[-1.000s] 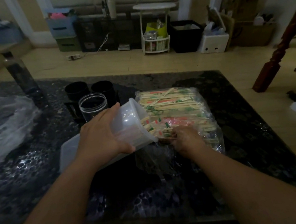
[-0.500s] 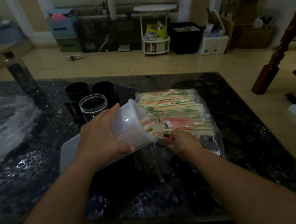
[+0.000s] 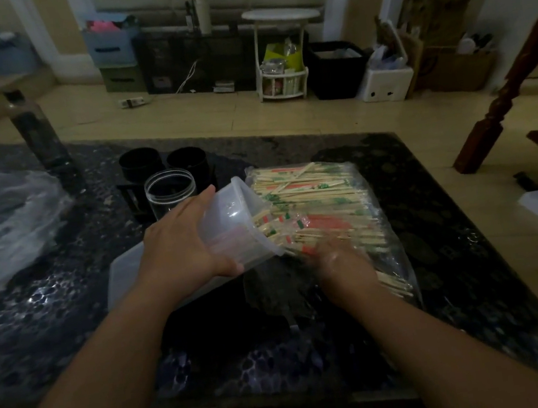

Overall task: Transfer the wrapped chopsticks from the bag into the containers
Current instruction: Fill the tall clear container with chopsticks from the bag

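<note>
Barely anything shifts in the head view: your right hand (image 3: 340, 263) slides slightly back at the mouth of the bag (image 3: 394, 255) and blurs, so its grasp cannot be told. Your left hand (image 3: 181, 246) keeps gripping the tilted container (image 3: 239, 221), its mouth against the wrapped chopsticks (image 3: 322, 203). A few ends sit inside; most remain bagged on the table (image 3: 72, 332), so filling has only begun.
</note>
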Tool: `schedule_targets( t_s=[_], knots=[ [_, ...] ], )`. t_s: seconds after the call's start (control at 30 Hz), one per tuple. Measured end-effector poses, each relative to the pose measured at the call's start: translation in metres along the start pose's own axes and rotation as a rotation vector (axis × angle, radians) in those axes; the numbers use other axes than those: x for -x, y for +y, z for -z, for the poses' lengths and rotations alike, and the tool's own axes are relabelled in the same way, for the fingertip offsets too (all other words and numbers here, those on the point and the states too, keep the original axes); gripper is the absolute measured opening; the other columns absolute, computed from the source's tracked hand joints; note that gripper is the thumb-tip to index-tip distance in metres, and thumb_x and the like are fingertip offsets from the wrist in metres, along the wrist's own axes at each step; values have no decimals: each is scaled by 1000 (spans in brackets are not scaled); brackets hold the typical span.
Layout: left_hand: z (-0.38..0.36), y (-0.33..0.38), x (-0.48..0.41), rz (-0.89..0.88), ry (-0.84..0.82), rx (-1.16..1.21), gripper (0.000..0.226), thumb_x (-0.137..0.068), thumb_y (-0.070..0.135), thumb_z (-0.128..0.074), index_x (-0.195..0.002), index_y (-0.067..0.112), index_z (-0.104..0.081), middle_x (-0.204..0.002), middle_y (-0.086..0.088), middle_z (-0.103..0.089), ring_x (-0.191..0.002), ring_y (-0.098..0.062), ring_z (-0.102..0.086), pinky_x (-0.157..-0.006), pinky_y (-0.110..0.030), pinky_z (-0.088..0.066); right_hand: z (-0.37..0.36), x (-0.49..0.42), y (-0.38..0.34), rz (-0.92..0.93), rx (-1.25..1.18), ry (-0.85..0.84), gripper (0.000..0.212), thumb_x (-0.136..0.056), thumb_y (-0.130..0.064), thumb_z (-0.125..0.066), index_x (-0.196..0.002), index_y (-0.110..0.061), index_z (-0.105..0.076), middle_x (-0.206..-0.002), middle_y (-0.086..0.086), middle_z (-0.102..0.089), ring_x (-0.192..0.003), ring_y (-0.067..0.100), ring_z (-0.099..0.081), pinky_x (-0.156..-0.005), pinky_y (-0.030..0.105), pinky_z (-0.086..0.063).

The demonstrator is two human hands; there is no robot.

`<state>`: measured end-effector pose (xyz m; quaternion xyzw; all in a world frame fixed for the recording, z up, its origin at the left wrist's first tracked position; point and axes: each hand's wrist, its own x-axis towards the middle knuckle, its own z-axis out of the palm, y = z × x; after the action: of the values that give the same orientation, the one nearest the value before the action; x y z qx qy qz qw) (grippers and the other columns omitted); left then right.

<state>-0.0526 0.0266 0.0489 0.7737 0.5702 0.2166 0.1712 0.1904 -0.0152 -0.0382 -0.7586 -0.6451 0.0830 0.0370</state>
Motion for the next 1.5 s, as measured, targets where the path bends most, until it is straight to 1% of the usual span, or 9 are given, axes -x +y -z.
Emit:
schedule_targets(
  t_s=[0.1,0.27,0.37,0.53,0.77,0.97,1.17,1.3,1.5],
  knots=[
    [1,1,1,6,-8,-4,129,-45,43,-92,-151,39,-20,-155,8,-30,-141,-16,-28,-114,-39,-23,8,8,-4,25,68,38,33,-91,-20,-51,-124,-19,-55,-123,8,-55,-114,31,-56,-93,38,-45],
    [1,0,2,7,3,-12,130,-43,45,-92,-151,38,-22,-155,7,-32,-141,-17,-29,-115,-41,-25,11,19,-10,56,81,-41,32,-94,-17,-49,-125,-22,-55,-118,9,-61,-101,30,-64,-82,37,-50],
    [-1,1,2,1,1,-29,131,-43,47,-93,-152,37,-22,-155,7,-32,-142,-16,-29,-115,-41,-25,3,18,-9,70,14,-43,30,-97,-23,-51,-126,-30,-54,-121,10,-58,-101,31,-64,-83,37,-51],
    [-3,2,2,-9,-2,-43,130,-43,46,-92,-152,37,-21,-155,6,-31,-142,-16,-29,-115,-42,-25,-3,11,-7,-5,-85,-129,32,-95,-35,-56,-121,-15,-56,-120,14,-62,-110,33,-59,-90,38,-48],
    [-6,4,1,-11,-19,-74,129,-45,47,-91,-152,37,-19,-155,6,-31,-142,-16,-28,-113,-40,-24,-13,8,-11,39,86,-101,33,-93,-32,-52,-125,-27,-57,-115,9,-58,-104,33,-59,-82,40,-45],
    [-6,2,2,-8,-11,-67,130,-44,49,-90,-152,38,-19,-155,7,-31,-141,-15,-29,-113,-40,-23,-13,12,-6,41,31,-84,29,-92,-30,-50,-118,-24,-59,-109,10,-62,-103,34,-61,-91,44,-48],
    [-5,2,3,-14,-9,-52,129,-45,47,-91,-152,36,-20,-154,7,-32,-140,-16,-30,-113,-40,-24,-9,22,-6,127,84,-61,29,-95,-14,-51,-123,-20,-56,-116,11,-62,-105,32,-61,-86,38,-50],
    [-5,1,3,-16,1,-48,129,-44,46,-91,-152,37,-21,-154,8,-32,-141,-15,-30,-113,-40,-24,1,28,-8,119,103,-43,35,-93,-17,-48,-127,-21,-54,-124,11,-54,-109,33,-60,-88,41,-50],
    [-3,2,5,-24,7,-56,128,-45,44,-93,-152,36,-22,-155,8,-33,-141,-15,-30,-113,-40,-24,28,35,-7,114,50,-93,26,-95,-39,-53,-118,-27,-57,-112,5,-66,-101,29,-64,-78,35,-46]
  ],
)
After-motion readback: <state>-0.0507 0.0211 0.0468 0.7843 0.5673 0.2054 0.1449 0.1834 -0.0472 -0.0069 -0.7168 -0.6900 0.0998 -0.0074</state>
